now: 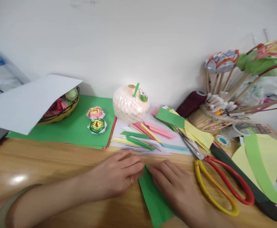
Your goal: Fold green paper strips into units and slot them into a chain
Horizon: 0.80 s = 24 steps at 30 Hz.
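A green sheet of paper [154, 198] lies on the wooden table in front of me, with a crease or fold along its length. My left hand [119, 177] reaches in from the left, its fingertips closed at the paper's far corner. Over the paper's right side rests my right hand [173, 183], fingers bent, thumb and fingertips gripping the far edge. The fingertips of both hands nearly meet there. Just beyond them sits a pile of folded paper strips [138, 139] in green, pink, yellow and white.
Scissors [196, 152] with red and yellow handles lie right of my right hand, beside a dark green-handled tool [243, 182]. Behind stand a white textured ball-shaped object [131, 103], two paper flowers [97, 126] and a yellow basket [57, 117]. A stick-sided container [203, 118] holds cotton-tipped sticks.
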### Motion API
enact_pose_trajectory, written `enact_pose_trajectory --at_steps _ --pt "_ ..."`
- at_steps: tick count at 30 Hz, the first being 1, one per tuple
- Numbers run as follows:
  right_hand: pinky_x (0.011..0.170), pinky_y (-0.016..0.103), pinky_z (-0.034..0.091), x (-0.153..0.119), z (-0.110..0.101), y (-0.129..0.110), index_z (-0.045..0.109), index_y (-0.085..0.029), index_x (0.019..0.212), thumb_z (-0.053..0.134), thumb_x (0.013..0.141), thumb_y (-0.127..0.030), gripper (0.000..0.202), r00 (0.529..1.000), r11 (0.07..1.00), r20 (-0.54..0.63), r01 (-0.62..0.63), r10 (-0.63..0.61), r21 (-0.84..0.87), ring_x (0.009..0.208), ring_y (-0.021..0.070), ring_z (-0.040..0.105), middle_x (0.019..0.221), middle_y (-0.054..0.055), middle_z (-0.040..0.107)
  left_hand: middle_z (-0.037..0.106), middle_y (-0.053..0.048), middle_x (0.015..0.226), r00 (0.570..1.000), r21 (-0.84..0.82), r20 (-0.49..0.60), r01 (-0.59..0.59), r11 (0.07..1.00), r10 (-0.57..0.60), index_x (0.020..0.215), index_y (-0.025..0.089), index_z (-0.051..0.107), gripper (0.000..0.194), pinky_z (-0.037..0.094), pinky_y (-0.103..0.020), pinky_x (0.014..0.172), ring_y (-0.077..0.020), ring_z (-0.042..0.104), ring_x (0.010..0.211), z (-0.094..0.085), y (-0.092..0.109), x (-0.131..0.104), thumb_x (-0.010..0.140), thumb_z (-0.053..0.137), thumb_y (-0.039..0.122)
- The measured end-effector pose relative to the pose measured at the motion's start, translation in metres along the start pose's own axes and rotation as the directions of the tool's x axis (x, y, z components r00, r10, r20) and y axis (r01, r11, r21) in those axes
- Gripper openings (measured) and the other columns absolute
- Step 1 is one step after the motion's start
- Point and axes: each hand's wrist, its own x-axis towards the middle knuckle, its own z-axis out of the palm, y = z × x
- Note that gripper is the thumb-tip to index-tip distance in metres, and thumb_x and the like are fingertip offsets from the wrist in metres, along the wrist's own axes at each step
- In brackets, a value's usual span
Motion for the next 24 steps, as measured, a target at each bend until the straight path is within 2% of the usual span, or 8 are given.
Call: enact_pose_trajectory --at_steps 3,7,10,18,24 --pt "0.059 0.028 0.048 0.003 -0.005 -0.001 0.065 -0.013 0.085 0.022 0.096 -0.016 0.045 1.000 0.998 0.017 0.024 -0.023 -0.058 0.068 0.0172 0.056 0.073 0.008 0.064 0.060 -0.003 0.118 1.000 0.003 0.006 0.009 1.000 -0.009 0.111 0.012 0.059 0.026 0.033 -0.035 0.104 -0.0170 0.046 0.118 0.000 0.001 0.001 0.094 0.040 0.017" --pt "0.058 0.029 0.047 0.004 -0.007 0.000 0.067 -0.012 0.086 0.020 0.096 -0.014 0.048 0.998 0.996 0.029 0.059 -0.057 -0.071 0.068 0.0174 0.056 0.073 0.008 0.065 0.056 -0.003 0.126 0.994 0.060 0.103 -0.055 0.997 0.049 0.113 0.013 0.058 0.028 0.032 -0.035 0.104 -0.0197 0.038 0.126 -0.004 0.000 0.001 0.094 0.038 0.020" --pt "0.058 0.029 0.046 0.003 -0.006 0.002 0.067 -0.011 0.088 0.021 0.096 -0.014 0.046 0.996 0.995 0.042 0.078 -0.076 -0.066 0.069 0.0175 0.057 0.077 0.008 0.066 0.055 -0.003 0.127 0.987 0.067 0.146 -0.071 0.995 0.061 0.114 0.013 0.058 0.029 0.030 -0.035 0.105 -0.0200 0.037 0.127 -0.005 -0.002 0.002 0.094 0.039 0.022" --pt "0.061 0.029 0.045 0.005 0.000 0.007 0.065 -0.013 0.087 0.038 0.093 -0.015 0.028 1.000 0.997 0.015 0.026 -0.027 0.069 0.071 0.0171 0.054 0.076 0.006 0.063 0.059 -0.003 0.123 0.996 0.040 0.074 -0.060 0.997 0.057 0.111 0.012 0.060 0.027 0.031 -0.036 0.104 -0.0206 0.044 0.122 -0.005 -0.003 0.004 0.094 0.041 0.018" --pt "0.062 0.030 0.044 0.002 0.001 0.011 0.064 -0.013 0.085 0.042 0.092 -0.014 0.023 0.999 0.993 -0.001 0.049 -0.049 0.106 0.072 0.0169 0.052 0.074 0.006 0.062 0.061 -0.003 0.120 0.998 0.033 0.040 -0.050 0.998 0.049 0.110 0.012 0.061 0.027 0.036 -0.034 0.100 -0.0206 0.048 0.118 -0.005 -0.003 0.004 0.094 0.040 0.020"
